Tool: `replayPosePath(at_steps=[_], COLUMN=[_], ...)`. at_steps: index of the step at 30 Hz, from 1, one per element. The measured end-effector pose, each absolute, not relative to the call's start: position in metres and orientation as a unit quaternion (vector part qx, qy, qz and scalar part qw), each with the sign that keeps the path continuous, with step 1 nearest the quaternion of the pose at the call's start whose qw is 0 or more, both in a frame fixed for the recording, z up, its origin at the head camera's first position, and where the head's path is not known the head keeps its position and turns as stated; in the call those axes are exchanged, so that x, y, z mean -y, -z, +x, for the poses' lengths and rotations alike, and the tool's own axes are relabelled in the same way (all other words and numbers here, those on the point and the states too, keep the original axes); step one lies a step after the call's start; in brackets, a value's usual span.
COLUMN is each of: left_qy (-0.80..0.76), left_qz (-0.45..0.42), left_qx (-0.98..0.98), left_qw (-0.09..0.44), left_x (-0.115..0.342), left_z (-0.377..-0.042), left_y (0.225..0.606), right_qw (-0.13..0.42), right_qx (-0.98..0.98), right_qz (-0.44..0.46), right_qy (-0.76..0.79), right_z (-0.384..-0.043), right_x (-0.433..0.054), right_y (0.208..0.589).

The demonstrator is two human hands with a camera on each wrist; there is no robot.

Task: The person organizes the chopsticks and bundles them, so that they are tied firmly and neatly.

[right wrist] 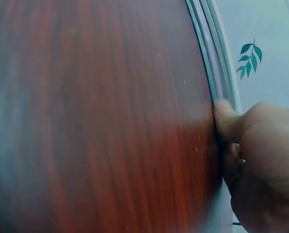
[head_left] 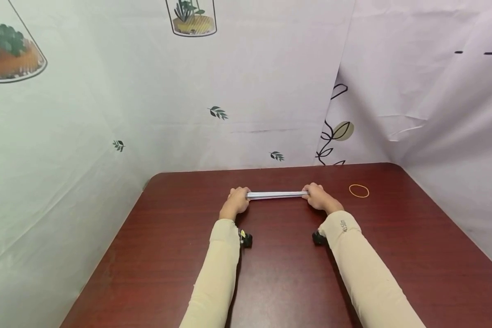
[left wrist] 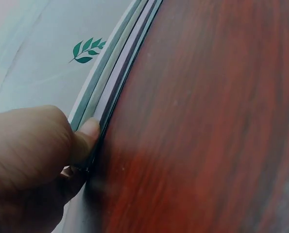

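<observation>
A slim bundle of long, pale sticks (head_left: 276, 195) stretches level between my two hands over the far part of the table. Up close in the left wrist view, the sticks (left wrist: 116, 73) lie side by side in whitish, grey-green and lilac bands with a dark lower edge. My left hand (head_left: 238, 199) grips the left end, its thumb (left wrist: 90, 130) pressed along the near side. At the other end, my right hand (head_left: 317, 197) pinches the sticks (right wrist: 213, 53) with its thumb (right wrist: 226, 119) on the near side. Both stick ends are hidden inside the hands.
A yellow rubber band (head_left: 359, 191) lies on the dark red wooden table (head_left: 279, 273), to the right of my right hand. White cloth (head_left: 250, 82) with printed plants hangs behind the table and along both sides.
</observation>
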State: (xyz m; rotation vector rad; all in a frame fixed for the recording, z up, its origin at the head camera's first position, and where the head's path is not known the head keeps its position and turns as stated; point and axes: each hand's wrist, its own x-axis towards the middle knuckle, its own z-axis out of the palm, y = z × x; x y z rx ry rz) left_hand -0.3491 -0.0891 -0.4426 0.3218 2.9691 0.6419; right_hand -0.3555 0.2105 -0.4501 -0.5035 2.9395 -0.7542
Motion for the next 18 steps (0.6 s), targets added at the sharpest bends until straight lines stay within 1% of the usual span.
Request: replayPosePath(at_steps=[12, 18], left_qy=[-0.188, -0.184], left_qz=[0.112, 0.113], left_qx=[-0.975, -0.976], left_qw=[0.034, 0.035], left_x=[0.0871, 0.0865], left_z=[-0.3444, -0.3427], left_y=[0.4445, 0.4405], right_qw=[0.041, 0.019], right_qx=[-0.958, -0.952], right_qz=[-0.178, -0.176], right_qy=[0.222, 0.25], right_z=[-0.3507, -0.3508], right_x=[-0.2113, -0.2118], right_y=[0.45, 0.45])
